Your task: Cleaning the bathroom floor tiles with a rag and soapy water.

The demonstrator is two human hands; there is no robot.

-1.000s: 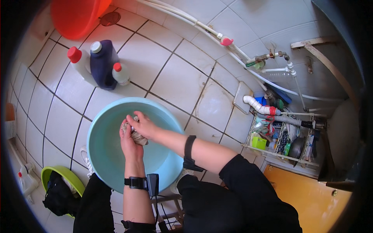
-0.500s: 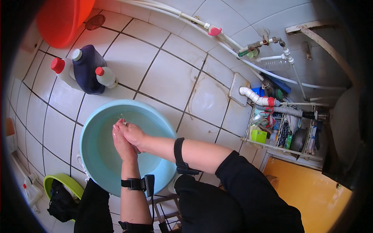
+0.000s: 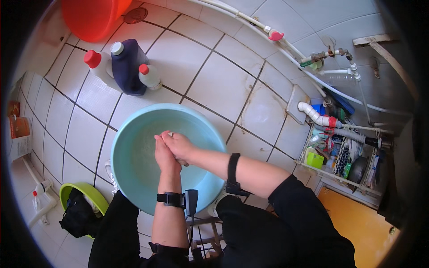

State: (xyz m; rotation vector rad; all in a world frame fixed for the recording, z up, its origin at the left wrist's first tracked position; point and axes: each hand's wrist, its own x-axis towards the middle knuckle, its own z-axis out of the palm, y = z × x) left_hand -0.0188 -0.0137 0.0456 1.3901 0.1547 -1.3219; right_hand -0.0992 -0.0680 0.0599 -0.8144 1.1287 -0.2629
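One light-blue basin [image 3: 134, 134], two hands [image 3: 172, 149] pressed together inside

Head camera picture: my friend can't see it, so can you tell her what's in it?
A person's left hand and right hand press together over a light blue basin on a white tiled floor. Behind it stand a dark blue jug and two white bottles with red caps, near a red tub.
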